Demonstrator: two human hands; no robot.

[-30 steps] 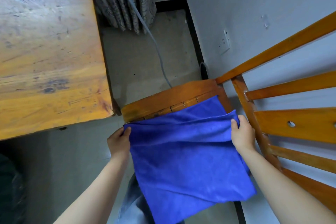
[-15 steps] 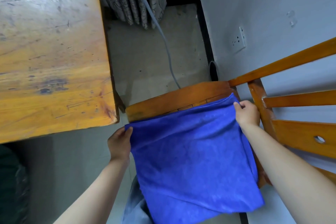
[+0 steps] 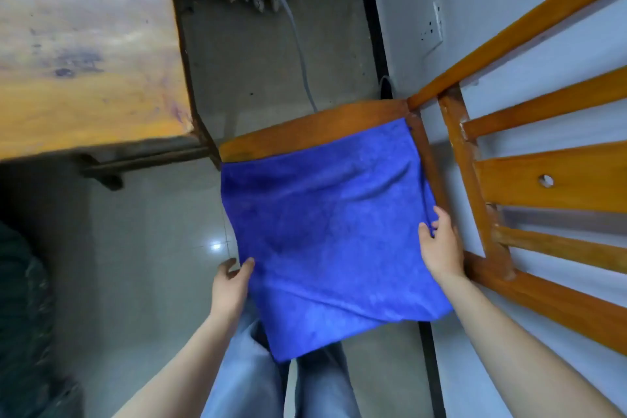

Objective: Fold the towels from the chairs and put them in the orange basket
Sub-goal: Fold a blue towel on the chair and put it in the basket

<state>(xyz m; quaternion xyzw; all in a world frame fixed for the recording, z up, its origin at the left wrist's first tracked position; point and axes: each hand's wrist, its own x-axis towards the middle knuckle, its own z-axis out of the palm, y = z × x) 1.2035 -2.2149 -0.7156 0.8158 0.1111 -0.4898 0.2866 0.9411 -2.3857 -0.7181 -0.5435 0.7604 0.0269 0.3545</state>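
A blue towel (image 3: 325, 231), folded to a rough square, lies spread over the seat of a wooden chair (image 3: 305, 132) and hangs past its near edge over my legs. My left hand (image 3: 232, 285) is at the towel's left edge, thumb on top of the cloth and fingers under it. My right hand (image 3: 441, 244) pinches the right edge beside the chair's back slats. No orange basket is in view.
A worn wooden table (image 3: 84, 54) fills the upper left, its corner close to the chair. The chair back (image 3: 543, 176) runs along the grey wall at right. A grey cable (image 3: 298, 44) and curtain lie on the floor beyond. A dark bag (image 3: 23, 316) sits lower left.
Both hands slid from the towel's far corners down to the middle of its side edges. The towel now lies flat and smooth on the seat.
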